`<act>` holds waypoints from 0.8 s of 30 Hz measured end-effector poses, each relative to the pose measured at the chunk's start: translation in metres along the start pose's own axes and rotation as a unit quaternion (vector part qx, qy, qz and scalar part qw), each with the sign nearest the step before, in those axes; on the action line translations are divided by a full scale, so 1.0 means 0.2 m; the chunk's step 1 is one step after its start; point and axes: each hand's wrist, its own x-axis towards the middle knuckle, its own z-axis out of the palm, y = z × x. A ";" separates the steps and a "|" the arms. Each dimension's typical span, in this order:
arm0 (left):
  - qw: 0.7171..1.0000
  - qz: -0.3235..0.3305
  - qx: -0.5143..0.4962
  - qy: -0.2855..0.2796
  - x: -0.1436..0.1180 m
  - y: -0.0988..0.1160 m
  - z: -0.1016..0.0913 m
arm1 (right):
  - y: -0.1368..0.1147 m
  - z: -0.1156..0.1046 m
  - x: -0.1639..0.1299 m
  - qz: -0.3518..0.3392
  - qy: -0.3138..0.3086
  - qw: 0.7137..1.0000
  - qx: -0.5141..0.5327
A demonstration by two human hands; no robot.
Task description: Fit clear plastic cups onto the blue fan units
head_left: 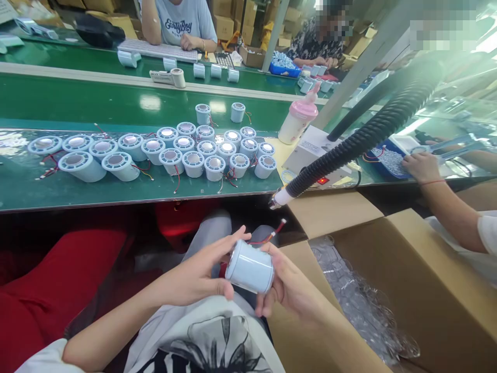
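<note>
In the head view, the light-blue cylinder (250,268) is at 6 o'clock from centre, held by the right hand (288,280) at its 4 o'clock; the left hand (200,272), at its 9 o'clock, spreads wide, contact unclear. Similar cylinders (193,165) crowd the tabletop (27,189) towards 11 o'clock.

Part of the right hand (291,280) disappears behind a cylinder (250,267). A hose (365,134) dissolves into blur at upper right, a carton (438,259) runs off the bottom and right edges, and the top edge crops a co-worker (180,20); parts (284,59) in a blue tray (285,72) are too small to identify.
</note>
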 end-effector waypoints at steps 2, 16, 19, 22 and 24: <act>0.999 0.016 0.039 0.018 0.00 0.02 0.02 | 0.00 0.01 0.00 0.015 -0.016 0.999 0.023; 0.997 -0.008 0.036 0.061 -0.02 0.05 0.10 | 0.02 0.06 0.00 0.139 -0.086 0.986 0.011; 0.995 0.002 0.048 0.092 -0.03 0.08 0.05 | -0.03 -0.01 0.00 0.013 -0.001 0.994 -0.112; 0.967 0.003 0.109 0.228 -0.03 0.17 -0.19 | -0.20 -0.22 -0.01 -0.240 0.255 0.873 -0.340; 0.911 0.005 0.220 0.348 0.02 0.28 -0.46 | -0.39 -0.44 -0.01 -0.360 0.420 0.709 -0.438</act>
